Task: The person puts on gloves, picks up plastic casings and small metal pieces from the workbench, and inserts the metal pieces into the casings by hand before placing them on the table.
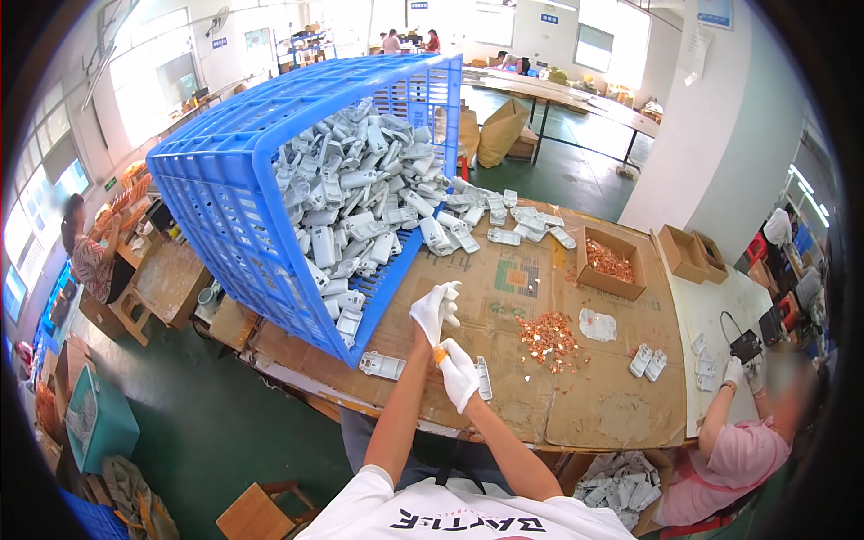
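Observation:
My left hand (434, 310), in a white work glove, is raised over the near part of the cardboard-covered table, its fingers apart and holding nothing. Also gloved in white, my right hand (460, 376) is closed at my left wrist, pinching the orange-edged glove cuff (440, 355). Beside the hands lie two light grey plastic housings, one housing (382, 365) to the left and another housing (484, 379) to the right. A blue plastic crate (236, 238), tipped on its side, spills a heap of similar housings (360, 180) onto the table.
Small copper-coloured parts lie in a loose pile (549, 340) and fill an open cardboard box (612, 286). A clear plastic piece (598, 325) and a pair of housings (648, 362) are to the right. A co-worker in pink (733, 459) sits at the right, near a box of housings (621, 486).

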### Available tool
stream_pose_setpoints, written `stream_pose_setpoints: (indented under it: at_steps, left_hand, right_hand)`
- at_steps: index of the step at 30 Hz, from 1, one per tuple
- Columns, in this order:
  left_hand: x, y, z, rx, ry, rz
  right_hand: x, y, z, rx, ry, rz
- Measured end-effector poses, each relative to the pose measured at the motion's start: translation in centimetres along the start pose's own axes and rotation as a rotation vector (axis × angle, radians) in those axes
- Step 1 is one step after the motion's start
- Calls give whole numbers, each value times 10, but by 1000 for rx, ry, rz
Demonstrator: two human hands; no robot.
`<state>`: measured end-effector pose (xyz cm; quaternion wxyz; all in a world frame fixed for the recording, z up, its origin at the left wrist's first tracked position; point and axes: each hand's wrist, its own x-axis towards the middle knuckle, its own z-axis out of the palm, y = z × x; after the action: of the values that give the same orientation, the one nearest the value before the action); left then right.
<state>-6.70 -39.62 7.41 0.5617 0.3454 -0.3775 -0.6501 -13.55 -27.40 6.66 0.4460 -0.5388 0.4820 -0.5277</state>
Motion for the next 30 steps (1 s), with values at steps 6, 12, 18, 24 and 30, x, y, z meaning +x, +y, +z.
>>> stream_pose_setpoints:
  at_steps: [6,12,18,24,30]
  left_hand:
    - [11,-18,-11,-210,-309,51]
    - [-7,14,-12,347,-267,235]
    - [-1,10,-14,349,-239,111]
    - [-10,6,-15,533,-326,320]
    - [-8,2,-21,707,-341,411]
  right_hand:
    - [-1,-1,8,-254,48,-139]
    - [1,-4,16,-453,71,-251]
    - [1,-11,-5,-424,32,-168]
    - [-5,-27,-18,-546,-2,-270]
    - [-6,-31,-21,-588,-9,-234]
